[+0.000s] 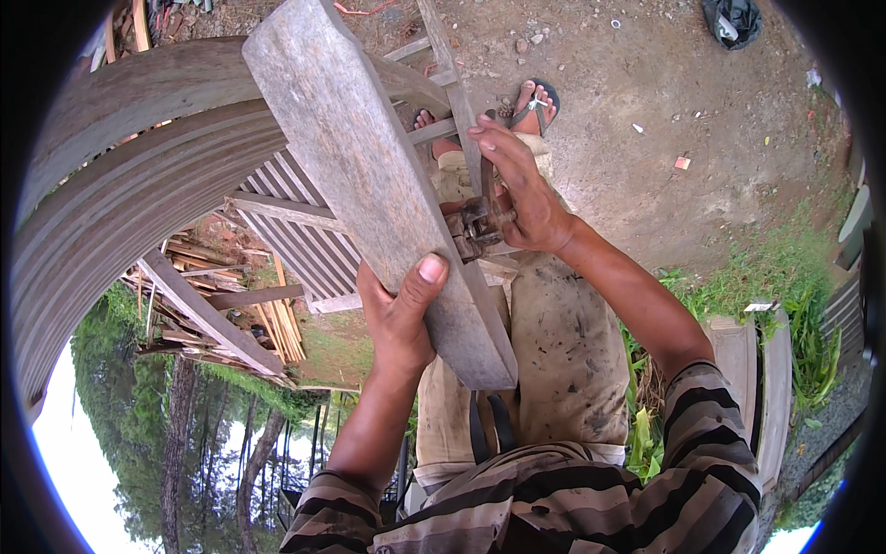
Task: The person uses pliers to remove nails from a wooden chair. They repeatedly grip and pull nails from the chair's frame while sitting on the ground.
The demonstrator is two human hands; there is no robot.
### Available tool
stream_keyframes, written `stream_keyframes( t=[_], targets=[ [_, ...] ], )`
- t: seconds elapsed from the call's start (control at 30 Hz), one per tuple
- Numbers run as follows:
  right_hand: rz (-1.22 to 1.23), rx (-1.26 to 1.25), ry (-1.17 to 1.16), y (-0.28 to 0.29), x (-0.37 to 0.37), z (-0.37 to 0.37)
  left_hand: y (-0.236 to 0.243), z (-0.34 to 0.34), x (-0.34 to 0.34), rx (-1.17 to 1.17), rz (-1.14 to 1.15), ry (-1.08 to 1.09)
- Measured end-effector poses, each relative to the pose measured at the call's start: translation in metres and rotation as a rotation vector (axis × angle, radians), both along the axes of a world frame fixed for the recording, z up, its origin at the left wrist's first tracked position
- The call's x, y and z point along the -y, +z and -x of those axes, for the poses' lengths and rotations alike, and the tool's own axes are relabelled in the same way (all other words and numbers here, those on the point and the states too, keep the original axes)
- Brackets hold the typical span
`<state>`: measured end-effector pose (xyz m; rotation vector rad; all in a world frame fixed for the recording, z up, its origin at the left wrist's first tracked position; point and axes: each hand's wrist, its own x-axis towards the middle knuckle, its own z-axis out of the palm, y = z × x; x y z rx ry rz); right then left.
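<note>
A broad, weathered wooden armrest (355, 157) slants across the middle, part of a slatted wooden bench. My left hand (402, 309) grips its near part, with the thumb on top and the fingers partly hidden along its left edge. Against the right side of the armrest sits a rusty metal clamp (472, 229). My right hand (526, 198) is at the clamp, its fingers stretched out along an upright handle-like part and its palm touching or close beside it. The thumb is partly hidden behind the metal.
The bench's curved slatted back (157, 152) fills the left side, with its slatted seat (300, 217) below. Loose wood strips (277, 319) lie piled beyond. A black plastic bag (732, 23) rests on the dirt at the far right. Another wooden piece (738, 369) stands near my right elbow.
</note>
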<state>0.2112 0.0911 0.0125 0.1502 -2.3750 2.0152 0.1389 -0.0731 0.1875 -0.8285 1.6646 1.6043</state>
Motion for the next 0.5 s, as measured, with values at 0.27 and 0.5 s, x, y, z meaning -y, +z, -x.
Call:
stream_keyframes(
  t=[0.27, 0.5],
  targets=[
    [-0.006, 0.024, -0.026, 0.006, 0.0011, 0.0012, -0.0013, 0.0017, -0.0047, -0.022, 0.001, 0.014],
    [0.009, 0.003, -0.015, 0.006, -0.0004, 0.0025, -0.0006, 0.0018, -0.003, 0.006, -0.004, 0.01]
  ],
)
